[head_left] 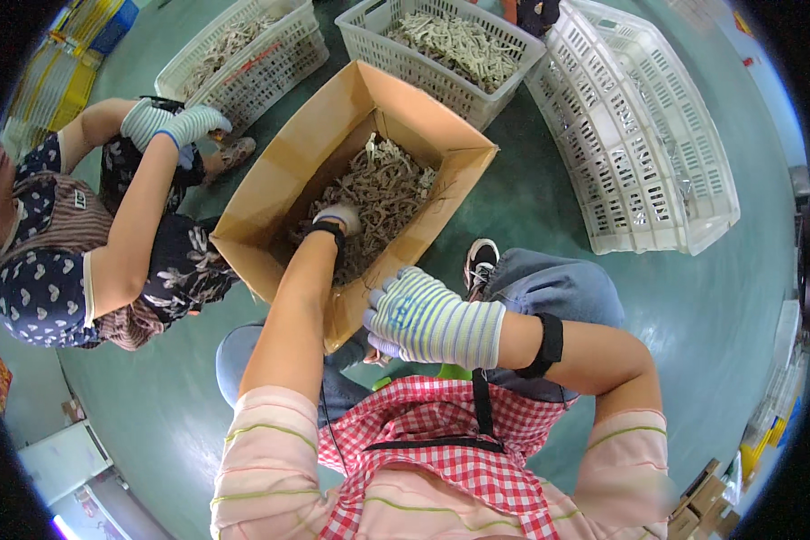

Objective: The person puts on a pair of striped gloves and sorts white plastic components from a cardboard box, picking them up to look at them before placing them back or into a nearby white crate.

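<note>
A tall open cardboard box (279,148) stands tilted in front of me, with a heap of small, irregular grey pieces (382,193) inside. My left hand (337,218), in a pale glove, reaches down into the box at the heap's near side. Its fingers are hidden there, so I cannot see whether they hold a piece. Just outside the box's near right edge is my right hand (432,315), in a striped knit glove, back up. The fingers of that hand are curled closed; whatever lies in them is hidden.
A co-worker's gloved hands (175,124) are at the left, beside a white crate (274,76) of similar pieces. Another white crate (486,108) with paler pieces stands behind the box. A tall white slatted crate (616,153) is at the right. My knees flank the box's near end.
</note>
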`<state>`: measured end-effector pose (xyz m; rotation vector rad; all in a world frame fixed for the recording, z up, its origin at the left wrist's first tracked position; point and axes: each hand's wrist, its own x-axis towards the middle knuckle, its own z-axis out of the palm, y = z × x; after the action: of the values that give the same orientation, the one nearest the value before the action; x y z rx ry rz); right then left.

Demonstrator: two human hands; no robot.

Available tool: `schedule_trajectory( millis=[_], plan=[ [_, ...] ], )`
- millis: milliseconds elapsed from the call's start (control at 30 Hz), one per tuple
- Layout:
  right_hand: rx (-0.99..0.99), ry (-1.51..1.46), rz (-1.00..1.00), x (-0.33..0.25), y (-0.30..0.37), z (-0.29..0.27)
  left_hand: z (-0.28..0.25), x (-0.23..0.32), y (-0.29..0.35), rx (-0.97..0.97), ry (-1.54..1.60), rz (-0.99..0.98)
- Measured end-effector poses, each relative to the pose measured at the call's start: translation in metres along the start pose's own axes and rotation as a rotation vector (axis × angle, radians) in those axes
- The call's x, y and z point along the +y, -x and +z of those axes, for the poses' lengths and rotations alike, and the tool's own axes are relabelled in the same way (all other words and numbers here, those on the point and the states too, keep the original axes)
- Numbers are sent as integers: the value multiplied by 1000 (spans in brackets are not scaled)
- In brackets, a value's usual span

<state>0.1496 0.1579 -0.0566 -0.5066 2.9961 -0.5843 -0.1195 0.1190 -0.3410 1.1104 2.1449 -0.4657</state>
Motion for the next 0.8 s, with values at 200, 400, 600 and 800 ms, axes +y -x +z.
schedule_trajectory(
  millis=[200,400,600,800],
  plan=[
    [-58,1,29,0,-2,1,4,4,-1,-10,-19,-13],
    [-101,-91,31,16,4,7,-67,52,53,175,73,119],
    [27,-394,-59,31,3,-25,-163,32,149,505,162,460],
    [475,-364,167,76,3,-63,-183,8,247,708,845,511]
  ],
)
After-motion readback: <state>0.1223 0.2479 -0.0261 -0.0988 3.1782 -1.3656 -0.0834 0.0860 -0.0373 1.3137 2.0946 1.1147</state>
